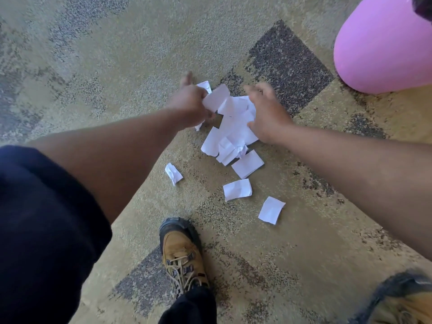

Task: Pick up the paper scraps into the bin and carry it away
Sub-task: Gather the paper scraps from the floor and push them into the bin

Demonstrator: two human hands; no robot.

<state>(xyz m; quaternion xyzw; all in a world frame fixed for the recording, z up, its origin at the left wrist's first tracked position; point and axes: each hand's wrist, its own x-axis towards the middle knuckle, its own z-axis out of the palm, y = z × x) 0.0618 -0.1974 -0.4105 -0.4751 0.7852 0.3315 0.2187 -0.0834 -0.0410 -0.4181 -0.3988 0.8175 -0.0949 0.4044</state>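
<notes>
I am viewing a heap of white paper scraps [236, 127] lying on the patterned carpet [117, 54], mid-scene. Three loose scraps are lying nearer to me: a crumpled one [173, 173] to the left, a flat one [237, 189] in the middle, and another [271, 210] to the right. The left hand [190, 101] is gripping a scrap at the heap's far left edge, fingers curled round the paper. The right hand [268, 111] is resting over the heap's right side with fingers spread and bent; motion blur is obscuring whether it is grasping anything. The pink bin [383, 45] is standing at far right, well apart from the heap. A tan boot [182, 256] is standing near centre, and a second boot [402, 300] is showing at the near right corner.
</notes>
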